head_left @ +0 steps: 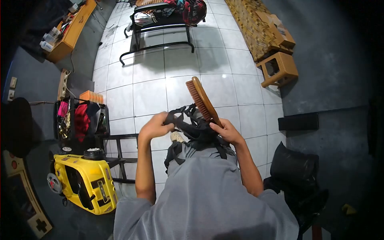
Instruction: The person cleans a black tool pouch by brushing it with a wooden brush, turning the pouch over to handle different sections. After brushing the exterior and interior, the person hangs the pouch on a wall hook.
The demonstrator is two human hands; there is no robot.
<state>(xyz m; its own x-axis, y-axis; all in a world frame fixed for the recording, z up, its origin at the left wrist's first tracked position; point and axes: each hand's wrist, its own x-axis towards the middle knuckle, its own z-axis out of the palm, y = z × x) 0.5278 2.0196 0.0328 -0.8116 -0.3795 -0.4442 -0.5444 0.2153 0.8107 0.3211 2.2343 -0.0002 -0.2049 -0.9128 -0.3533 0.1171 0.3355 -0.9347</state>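
Observation:
In my right hand I grip the handle end of a wooden brush. Its reddish-brown bristles face left, and the head points up and away from me. My left hand is closed on a black strap, which belongs to a tangle of black straps and fabric over my lap. What this black item is as a whole I cannot make out. Part of it lies behind the brush and near my right fingers.
A yellow toy car lies left, below a basket of clothes. Ahead is a black metal rack on the white tiled floor. A brown stool stands right, and a black cushioned item sits near my right elbow.

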